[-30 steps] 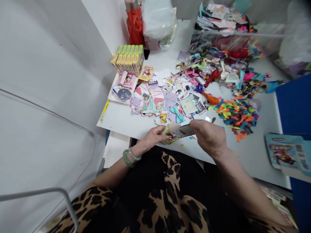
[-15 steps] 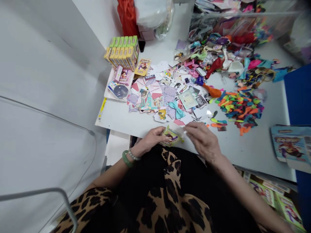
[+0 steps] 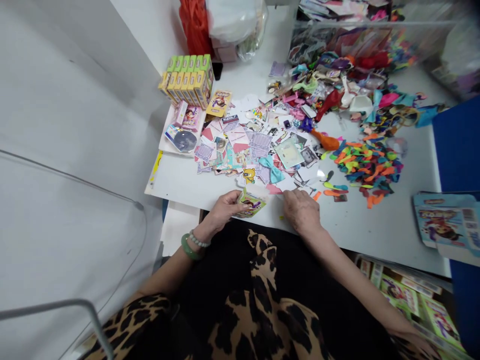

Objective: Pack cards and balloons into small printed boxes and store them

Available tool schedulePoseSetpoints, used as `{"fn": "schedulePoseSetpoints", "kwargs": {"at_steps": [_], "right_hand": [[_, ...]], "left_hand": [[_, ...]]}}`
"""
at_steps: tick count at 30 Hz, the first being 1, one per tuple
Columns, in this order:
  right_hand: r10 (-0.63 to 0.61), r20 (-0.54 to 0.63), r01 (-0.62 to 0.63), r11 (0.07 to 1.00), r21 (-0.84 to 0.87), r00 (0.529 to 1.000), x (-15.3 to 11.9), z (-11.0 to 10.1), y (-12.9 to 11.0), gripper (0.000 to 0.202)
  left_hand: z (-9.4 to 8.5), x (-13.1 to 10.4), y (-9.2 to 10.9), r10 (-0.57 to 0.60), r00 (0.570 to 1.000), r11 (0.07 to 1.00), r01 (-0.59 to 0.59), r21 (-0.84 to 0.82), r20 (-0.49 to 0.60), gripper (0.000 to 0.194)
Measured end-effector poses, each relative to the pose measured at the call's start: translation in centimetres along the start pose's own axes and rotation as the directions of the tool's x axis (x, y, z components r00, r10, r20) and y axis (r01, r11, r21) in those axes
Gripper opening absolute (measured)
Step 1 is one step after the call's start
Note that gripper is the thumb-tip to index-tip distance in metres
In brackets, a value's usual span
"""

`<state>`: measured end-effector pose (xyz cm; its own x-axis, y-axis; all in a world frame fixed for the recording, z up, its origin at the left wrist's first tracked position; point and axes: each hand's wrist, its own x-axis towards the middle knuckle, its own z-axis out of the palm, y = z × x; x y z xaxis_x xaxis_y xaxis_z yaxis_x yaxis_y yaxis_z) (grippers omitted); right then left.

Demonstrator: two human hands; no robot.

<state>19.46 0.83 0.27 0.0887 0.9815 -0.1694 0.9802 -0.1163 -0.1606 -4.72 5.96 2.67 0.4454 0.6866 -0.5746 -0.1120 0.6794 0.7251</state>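
My left hand [image 3: 228,206] grips a small green printed carton [image 3: 252,204] at the table's front edge, thumb on its front face. A pale flap at the carton's top stands up. Just right of it, my right hand [image 3: 302,211] rests low over the table with its fingers curled together. Whatever those fingers may pinch is too small to make out. Beyond both hands lies a spread of paper cards and stickers, with a yellow bear sticker [image 3: 248,175] and a turquoise bow [image 3: 272,169] nearest the carton.
Stacked yellow and green cartons [image 3: 189,82] stand at the back left beside a white tray [image 3: 164,138]. Coloured balloons [image 3: 369,162] lie in a heap to the right. A blue printed box [image 3: 438,225] sits at the right edge, above a bin of green boxes [image 3: 405,295].
The green carton has moved slightly left and now sits tilted with its flap up. My right hand has come down onto the table, fingers more curled, and away from the carton.
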Motion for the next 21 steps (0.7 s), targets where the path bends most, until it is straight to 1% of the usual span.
{"fn": "schedulePoseSetpoints", "kwargs": {"at_steps": [4, 6, 8, 11, 13, 17, 19, 21], "right_hand": [[-0.004, -0.082, 0.003, 1.000, -0.008, 0.997, -0.4, -0.4, 1.8, 0.034], [-0.041, -0.122, 0.040, 0.999, -0.008, 0.992, -0.5, -0.3, 2.0, 0.031], [-0.061, -0.138, 0.055, 0.998, -0.041, 0.989, -0.5, 0.0, 1.5, 0.033], [-0.030, -0.114, 0.018, 0.994, -0.110, 0.993, 0.1, 0.5, 1.0, 0.032], [-0.015, -0.084, 0.005, 0.993, -0.122, 0.996, 0.6, 0.5, 1.3, 0.030], [0.022, -0.062, -0.025, 0.998, -0.052, 0.998, 1.4, -0.3, 2.3, 0.029], [0.056, -0.063, -0.057, 0.998, -0.011, 0.996, 1.7, -0.7, 2.1, 0.030], [0.095, -0.055, -0.095, 0.996, 0.001, 0.994, 2.1, -0.8, 1.3, 0.037]], "left_hand": [[-0.4, -0.3, -0.2, -0.021, 1.000, 1.000, 0.021, -0.003, 0.022, 0.039], [-0.5, -0.3, -0.3, -0.023, 0.999, 1.000, 0.023, -0.002, 0.030, 0.039], [-0.5, -0.1, -0.3, -0.028, 0.999, 1.000, 0.028, 0.003, 0.039, 0.041], [-0.4, 0.0, -0.3, -0.024, 0.999, 1.000, 0.024, 0.012, 0.039, 0.044], [-0.2, 0.1, -0.2, -0.022, 0.999, 1.000, 0.021, 0.017, 0.033, 0.045], [-0.1, 0.0, 0.1, -0.026, 1.000, 1.000, 0.025, 0.014, 0.014, 0.043], [0.0, 0.0, 0.1, -0.022, 1.000, 1.000, 0.022, -0.003, 0.016, 0.043], [0.1, 0.0, 0.0, -0.019, 0.999, 1.000, 0.019, -0.007, 0.027, 0.043]]}}
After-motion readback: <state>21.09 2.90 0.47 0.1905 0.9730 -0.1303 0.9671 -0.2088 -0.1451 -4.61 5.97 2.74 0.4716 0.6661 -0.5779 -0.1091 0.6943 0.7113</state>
